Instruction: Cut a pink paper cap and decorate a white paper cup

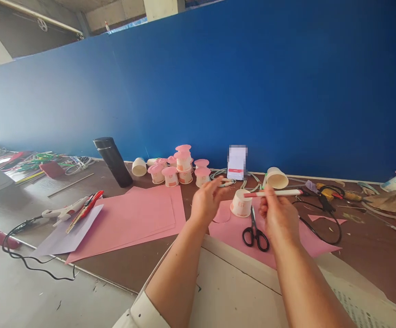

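Note:
My right hand (281,218) is closed round a white and red marker pen (285,192), held level above the brown table. Just behind the pen's left end, a paper cup (240,204) with orange drawings stands upside down on pink paper. My left hand (207,200) is raised to the left of that cup, fingers apart, with nothing in it. Black-handled scissors (255,234) lie on the pink paper between my arms, blades pointing away. A cut pink paper circle (221,212) rests beside my left hand, partly hidden by it.
Several cups with pink paper tops (184,164) stand at the back. A black flask (113,161), pink sheets (132,218), a glue gun (66,210) and a red cutter (90,205) are to the left. A phone (237,163) leans on the blue wall; cables (337,228) lie right.

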### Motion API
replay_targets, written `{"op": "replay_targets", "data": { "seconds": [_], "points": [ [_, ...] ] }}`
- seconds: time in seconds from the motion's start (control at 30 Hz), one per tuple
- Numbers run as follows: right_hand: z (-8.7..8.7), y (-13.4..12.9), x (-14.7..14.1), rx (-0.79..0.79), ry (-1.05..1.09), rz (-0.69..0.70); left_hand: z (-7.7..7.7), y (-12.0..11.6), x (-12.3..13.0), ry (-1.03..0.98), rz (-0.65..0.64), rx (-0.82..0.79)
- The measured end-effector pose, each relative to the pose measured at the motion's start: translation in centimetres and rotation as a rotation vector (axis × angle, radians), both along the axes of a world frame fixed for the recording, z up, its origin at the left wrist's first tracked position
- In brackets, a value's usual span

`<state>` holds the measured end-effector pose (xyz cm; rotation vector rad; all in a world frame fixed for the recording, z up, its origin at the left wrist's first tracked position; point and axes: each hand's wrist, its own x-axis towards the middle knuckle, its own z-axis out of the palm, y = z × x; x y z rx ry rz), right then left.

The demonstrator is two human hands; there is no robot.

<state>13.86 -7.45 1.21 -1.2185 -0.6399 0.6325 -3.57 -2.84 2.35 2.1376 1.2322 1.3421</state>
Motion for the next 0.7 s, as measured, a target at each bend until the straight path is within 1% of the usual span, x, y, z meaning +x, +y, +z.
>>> {"op": "replay_targets", "data": {
  "seconds": [0.07,0.1,0.13,0.17,0.23,0.33,0.4,0.47,0.53,0.57,0.6,0.63,0.67,0.7],
  "points": [
    [0.2,0.2,1.8,0.055,0.359,-0.012,-0.2,0.7,-0.9,0.114,0.254,-0.139],
    [0.2,0.2,2.8,0.061,0.521,0.018,-0.5,1.1,-1.3,0.216,0.308,-0.217],
    [0.2,0.2,3.6,0.053,0.658,0.030,-0.8,1.4,-1.6,0.316,0.330,-0.293],
    [0.2,0.1,4.3,0.050,0.759,0.012,-1.2,1.7,-1.7,0.410,0.326,-0.359],
    [0.1,0.1,5.0,0.024,0.805,0.019,-1.9,2.1,-1.8,0.535,0.305,-0.465],
    [0.1,0.2,4.5,-0.010,0.788,0.084,-2.6,2.2,-1.6,0.570,0.302,-0.527],
    [0.2,0.3,3.6,-0.036,0.743,0.151,-2.6,2.2,-1.5,0.575,0.305,-0.541],
    [0.5,0.2,2.7,-0.036,0.687,0.174,-2.4,2.1,-1.4,0.581,0.306,-0.555],
    [0.9,-0.1,1.7,-0.017,0.594,0.172,-2.2,1.9,-1.3,0.585,0.301,-0.563],
    [1.1,-0.4,1.2,-0.021,0.452,0.204,-2.2,1.9,-1.2,0.586,0.297,-0.566],
    [1.3,-0.7,0.6,-0.030,0.347,0.323,-2.1,1.9,-1.1,0.588,0.292,-0.569],
    [1.4,-1.0,0.1,-0.052,0.305,0.506,-2.1,1.8,-1.1,0.590,0.289,-0.572],
    [1.5,-1.2,-0.5,-0.070,0.278,0.638,-2.1,1.8,-1.0,0.592,0.287,-0.576],
    [1.5,-1.4,-1.0,-0.095,0.245,0.695,-2.1,1.8,-1.0,0.594,0.286,-0.581]
  ]
}}
